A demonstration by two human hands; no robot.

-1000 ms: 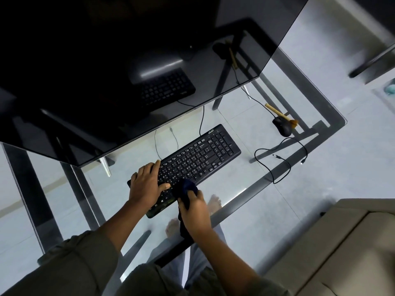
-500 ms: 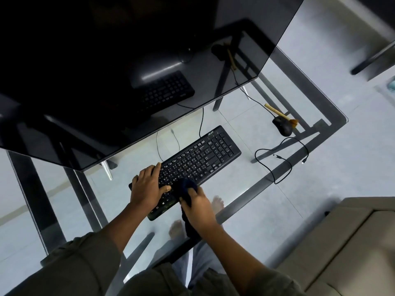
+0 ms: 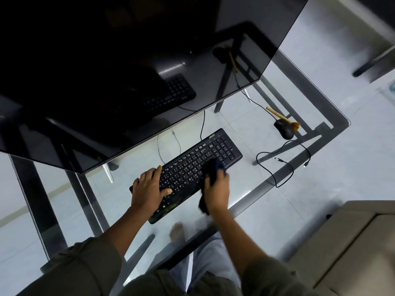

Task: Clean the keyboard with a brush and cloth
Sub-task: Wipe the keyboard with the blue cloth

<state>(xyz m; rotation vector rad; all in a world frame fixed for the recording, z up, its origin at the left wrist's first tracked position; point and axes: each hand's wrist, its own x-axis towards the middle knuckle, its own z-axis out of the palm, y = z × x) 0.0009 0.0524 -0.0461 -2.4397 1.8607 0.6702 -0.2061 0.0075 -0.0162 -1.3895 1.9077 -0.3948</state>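
Observation:
A black keyboard (image 3: 192,165) lies slantwise on the glass table (image 3: 252,195). My left hand (image 3: 149,186) rests flat on its near left end, fingers spread over the keys. My right hand (image 3: 217,189) is closed on a dark blue cloth (image 3: 212,168), which is pressed on the keys right of the middle; a tail of cloth hangs below the palm. A brush (image 3: 282,117) with a pale wooden handle lies at the far right, partly behind the mouse.
A large dark monitor (image 3: 128,71) leans over the far half of the table. A black mouse (image 3: 284,129) and a loose black cable (image 3: 284,165) lie to the right. A beige sofa (image 3: 352,242) stands at the lower right. Bare feet show through the glass.
My right hand has slid the cloth to the right along the keyboard, from the left-middle keys toward the number pad. My left hand has kept its place.

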